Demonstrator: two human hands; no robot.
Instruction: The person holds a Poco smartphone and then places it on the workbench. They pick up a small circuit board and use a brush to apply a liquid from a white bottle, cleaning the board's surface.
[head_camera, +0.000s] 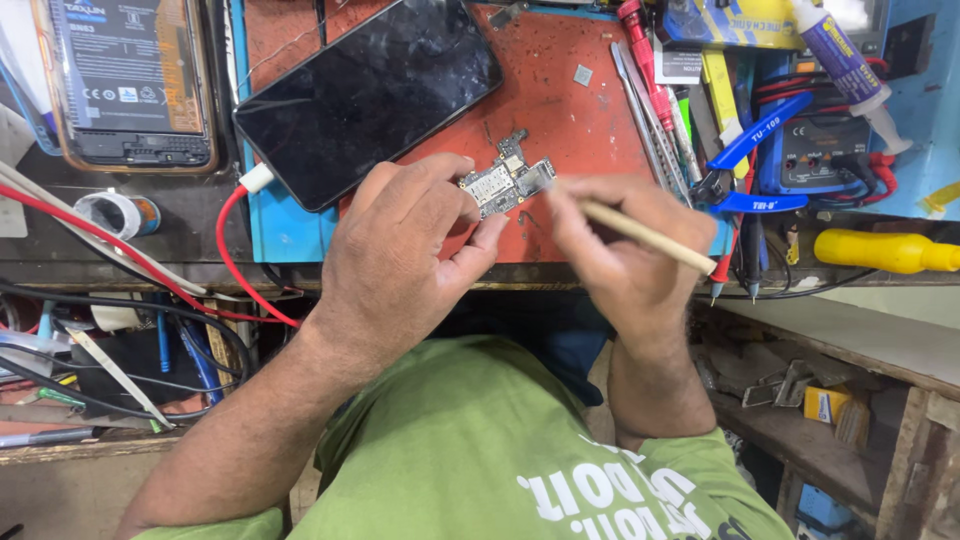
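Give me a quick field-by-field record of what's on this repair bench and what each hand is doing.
Left hand: pinches a small circuit board by its edge, above the red work mat
Right hand: holds a thin pale wooden-handled tool, tip at the board
Phone: dark screen, lies on the mat with a red cable plugged in
Behind right hand: tweezers, blue-handled tools
Far right: yellow tool handle, white glue tube
Top left: opened phone back

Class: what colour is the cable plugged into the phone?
Red cable with a white plug, head view.
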